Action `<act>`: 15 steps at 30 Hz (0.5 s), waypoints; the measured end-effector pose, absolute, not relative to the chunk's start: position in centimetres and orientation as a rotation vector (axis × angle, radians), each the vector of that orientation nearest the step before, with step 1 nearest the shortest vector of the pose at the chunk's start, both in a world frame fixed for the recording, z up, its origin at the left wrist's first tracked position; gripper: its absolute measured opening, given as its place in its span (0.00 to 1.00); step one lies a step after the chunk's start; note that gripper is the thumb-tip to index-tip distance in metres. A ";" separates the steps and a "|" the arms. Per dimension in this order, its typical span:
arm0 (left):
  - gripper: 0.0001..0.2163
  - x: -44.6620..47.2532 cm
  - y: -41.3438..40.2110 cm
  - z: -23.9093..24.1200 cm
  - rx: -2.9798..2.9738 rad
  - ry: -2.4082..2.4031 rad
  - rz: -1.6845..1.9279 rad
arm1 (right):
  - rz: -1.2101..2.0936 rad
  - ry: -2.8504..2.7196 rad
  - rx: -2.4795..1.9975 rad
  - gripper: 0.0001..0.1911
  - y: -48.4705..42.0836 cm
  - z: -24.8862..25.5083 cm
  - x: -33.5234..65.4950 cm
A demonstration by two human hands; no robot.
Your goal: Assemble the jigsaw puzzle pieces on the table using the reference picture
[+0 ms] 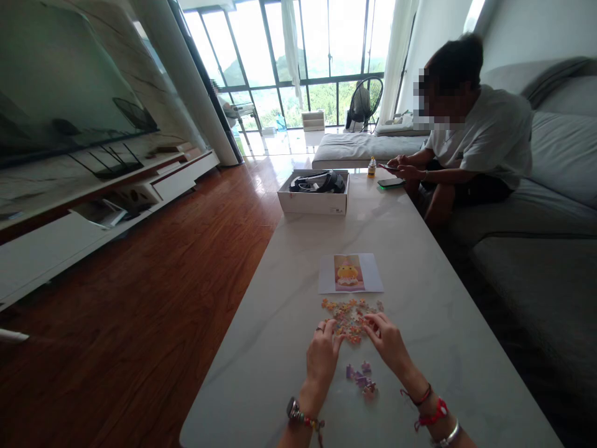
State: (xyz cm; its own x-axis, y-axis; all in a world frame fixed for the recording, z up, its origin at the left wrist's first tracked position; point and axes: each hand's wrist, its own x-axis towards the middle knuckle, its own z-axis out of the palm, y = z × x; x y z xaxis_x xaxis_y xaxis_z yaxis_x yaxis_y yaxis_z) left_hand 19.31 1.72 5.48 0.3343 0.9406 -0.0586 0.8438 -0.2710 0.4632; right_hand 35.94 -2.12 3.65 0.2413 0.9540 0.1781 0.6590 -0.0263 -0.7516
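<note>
A scatter of small jigsaw pieces [351, 316] lies on the pale marble table [289, 298]. My left hand [323, 352] rests at the pile's near left edge, fingers curled onto the pieces. My right hand [385, 337] reaches into the pile's right side, fingertips pinched among the pieces; what they hold is too small to make out. A few purple and pink pieces [360, 377] sit apart between my wrists. Beyond the pile lies a reference picture [349, 273] of a yellow figure on white paper.
An open white box [313, 192] with a dark headset stands farther up the table. Another person [471, 137] sits on the grey sofa [550, 205] at the far right with a phone [390, 183] and a small bottle [372, 166] nearby. Wooden floor and a TV unit are to the left.
</note>
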 end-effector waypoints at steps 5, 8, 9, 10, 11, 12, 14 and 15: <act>0.14 20.2 4.3 5.3 2.267 1.621 0.389 | 0.395 -1.501 -1.757 0.11 0.4 4.2 37.1; 0.14 20.4 4.5 5.2 2.281 1.621 0.402 | 0.394 -1.521 -1.750 0.11 0.6 4.1 37.3; 0.14 20.4 4.5 5.2 2.281 1.616 0.405 | 0.398 -1.524 -1.748 0.11 0.5 4.0 37.3; 0.14 20.4 4.4 5.2 2.278 1.611 0.406 | 0.400 -1.524 -1.747 0.11 0.4 3.9 37.2; 0.14 20.4 4.3 5.2 2.274 1.605 0.407 | 0.402 -1.523 -1.745 0.11 0.2 3.7 37.1; 0.14 20.4 4.2 5.1 2.268 1.599 0.407 | 0.402 -1.520 -1.743 0.11 0.1 3.6 37.1; 0.15 20.2 4.0 5.1 2.255 1.589 0.405 | 0.404 -1.514 -1.736 0.10 -0.2 3.4 37.0; 0.15 20.2 3.9 5.1 2.250 1.585 0.402 | 0.406 -1.512 -1.731 0.10 -0.4 3.3 36.9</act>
State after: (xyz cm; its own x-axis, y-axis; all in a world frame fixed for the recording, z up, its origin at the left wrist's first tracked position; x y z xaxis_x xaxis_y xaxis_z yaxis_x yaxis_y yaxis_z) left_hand 20.18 3.88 5.09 0.3307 0.9434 0.0256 0.8414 -0.3070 0.4448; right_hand 36.94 -0.38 3.33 0.2392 0.9383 0.2497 0.6870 0.0182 -0.7264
